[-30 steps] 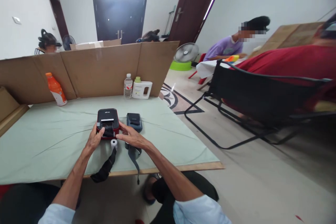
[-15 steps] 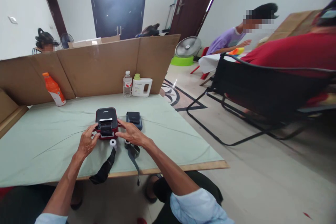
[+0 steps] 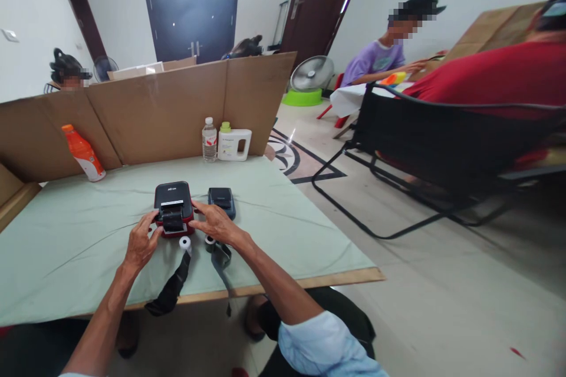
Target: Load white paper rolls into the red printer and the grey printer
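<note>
Black device [image 3: 173, 191]; left hand [image 3: 142, 241]: loosely spread, touching one side; right hand [image 3: 217, 224]: likewise, opposite side

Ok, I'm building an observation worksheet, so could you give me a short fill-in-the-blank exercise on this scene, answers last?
1. The left hand and the right hand are at the sides of a device coloured black and ____.
2. The clear bottle stands just to the ____ of the white jug in the picture.
3. The black strip hangs over the near ____ of the table.
4. The floor fan has a base coloured bright ____.

Missing words: red; left; edge; green.
</note>
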A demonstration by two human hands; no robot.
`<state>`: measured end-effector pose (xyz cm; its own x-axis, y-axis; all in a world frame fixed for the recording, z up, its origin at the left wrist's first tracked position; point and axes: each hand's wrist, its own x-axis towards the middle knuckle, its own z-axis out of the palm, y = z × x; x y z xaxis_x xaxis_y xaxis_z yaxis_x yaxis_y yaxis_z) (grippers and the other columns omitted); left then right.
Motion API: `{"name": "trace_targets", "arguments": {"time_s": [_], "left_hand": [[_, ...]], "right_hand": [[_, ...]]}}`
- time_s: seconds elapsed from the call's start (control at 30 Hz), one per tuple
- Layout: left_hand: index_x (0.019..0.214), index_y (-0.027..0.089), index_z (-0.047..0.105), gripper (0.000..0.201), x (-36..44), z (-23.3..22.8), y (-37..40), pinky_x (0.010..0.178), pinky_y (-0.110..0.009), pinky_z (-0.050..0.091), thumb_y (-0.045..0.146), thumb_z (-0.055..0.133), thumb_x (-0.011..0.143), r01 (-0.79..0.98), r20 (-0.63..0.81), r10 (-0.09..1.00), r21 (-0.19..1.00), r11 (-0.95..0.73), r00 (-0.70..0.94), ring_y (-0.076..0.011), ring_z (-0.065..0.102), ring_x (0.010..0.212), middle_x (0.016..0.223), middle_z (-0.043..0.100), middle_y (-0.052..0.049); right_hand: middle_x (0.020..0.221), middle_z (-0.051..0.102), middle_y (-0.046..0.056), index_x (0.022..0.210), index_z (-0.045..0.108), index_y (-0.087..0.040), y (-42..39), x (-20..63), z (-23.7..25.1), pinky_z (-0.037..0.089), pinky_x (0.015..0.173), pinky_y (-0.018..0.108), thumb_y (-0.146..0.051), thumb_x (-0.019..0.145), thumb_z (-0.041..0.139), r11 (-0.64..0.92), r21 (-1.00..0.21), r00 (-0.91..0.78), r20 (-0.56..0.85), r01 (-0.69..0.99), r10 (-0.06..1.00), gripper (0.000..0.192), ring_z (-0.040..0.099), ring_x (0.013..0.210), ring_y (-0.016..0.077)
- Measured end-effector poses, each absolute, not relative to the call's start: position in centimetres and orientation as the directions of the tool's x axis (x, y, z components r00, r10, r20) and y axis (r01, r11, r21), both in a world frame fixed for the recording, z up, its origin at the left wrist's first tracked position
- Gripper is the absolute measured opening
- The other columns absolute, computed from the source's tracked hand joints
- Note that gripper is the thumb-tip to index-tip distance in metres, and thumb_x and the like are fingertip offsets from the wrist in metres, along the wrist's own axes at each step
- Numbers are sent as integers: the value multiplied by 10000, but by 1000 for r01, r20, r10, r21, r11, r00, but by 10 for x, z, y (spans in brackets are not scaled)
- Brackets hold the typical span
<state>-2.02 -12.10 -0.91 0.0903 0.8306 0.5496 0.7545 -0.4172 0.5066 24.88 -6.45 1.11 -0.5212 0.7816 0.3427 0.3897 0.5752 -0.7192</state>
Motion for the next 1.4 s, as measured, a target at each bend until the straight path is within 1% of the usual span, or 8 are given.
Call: {"name": "trace_targets", "arguments": {"time_s": [0.1,0.3,0.7,0.93,1.07,1.17,1.27,1.4], "left_hand": [[1345,228,623,414,-21,-7,-121,812,-383,655,329,611,944,759,531,843,516,-398,82,-239,733,1037,1240,729,-101],[1348,215,619,422,-19,-9,-121,837,-396,657,317,598,940,761,524,848,517,-391,79,-249,734,1053,1269,727,-111],[1337,203,634,394,-10,-17,-125,886,-415,653,305,590,959,804,570,821,469,-365,39,-284,721,1159,1319,721,-130],[1356,206,616,397,-8,-20,-129,929,-437,634,335,561,984,815,586,810,463,-350,15,-288,707,1186,1335,709,-139],[1513,205,474,566,-12,-24,-130,1015,-471,592,388,571,987,819,556,831,466,-335,24,-304,647,1292,1443,635,-159],[1587,158,366,729,-23,-34,-138,1124,-538,502,475,594,972,881,518,855,404,-245,0,-353,551,1410,1533,547,-218],[1578,131,393,747,-35,-49,-154,1151,-565,456,537,566,975,938,444,894,275,-209,69,-385,470,1477,1587,479,-250],[1542,130,475,708,-38,-63,-173,1175,-610,397,553,536,977,957,338,923,156,-245,181,-418,416,1507,1617,437,-242]], "right_hand": [[1167,754,97,1367,635,-217,-68,248,12,491,911,341,-230,893,718,560,-714,-518,317,421,794,481,693,1056,281],[1055,767,71,1286,676,-214,-71,246,13,488,865,325,-233,910,684,564,-698,-520,313,441,794,377,698,957,259],[1148,774,76,1354,645,-210,-69,249,10,500,899,326,-191,907,656,580,-718,-545,332,383,770,448,710,994,264],[1268,749,83,1421,604,-232,-68,244,8,507,972,351,-192,915,649,593,-701,-554,333,396,763,510,704,1146,285],[1331,724,85,1455,588,-249,-63,250,-1,508,1068,444,-274,921,662,585,-715,-510,364,383,779,540,672,1236,304],[1434,656,134,1494,562,-220,-71,272,-18,439,1176,522,-332,971,595,572,-675,-343,458,466,820,536,588,1360,323],[1520,571,181,1555,487,-164,-94,302,-48,385,1223,544,-361,1052,425,477,-612,-148,508,631,848,544,523,1427,325],[1601,452,256,1547,465,-56,-131,327,-96,371,1201,602,-433,1049,406,332,-450,-128,425,829,896,628,421,1503,387]]}}
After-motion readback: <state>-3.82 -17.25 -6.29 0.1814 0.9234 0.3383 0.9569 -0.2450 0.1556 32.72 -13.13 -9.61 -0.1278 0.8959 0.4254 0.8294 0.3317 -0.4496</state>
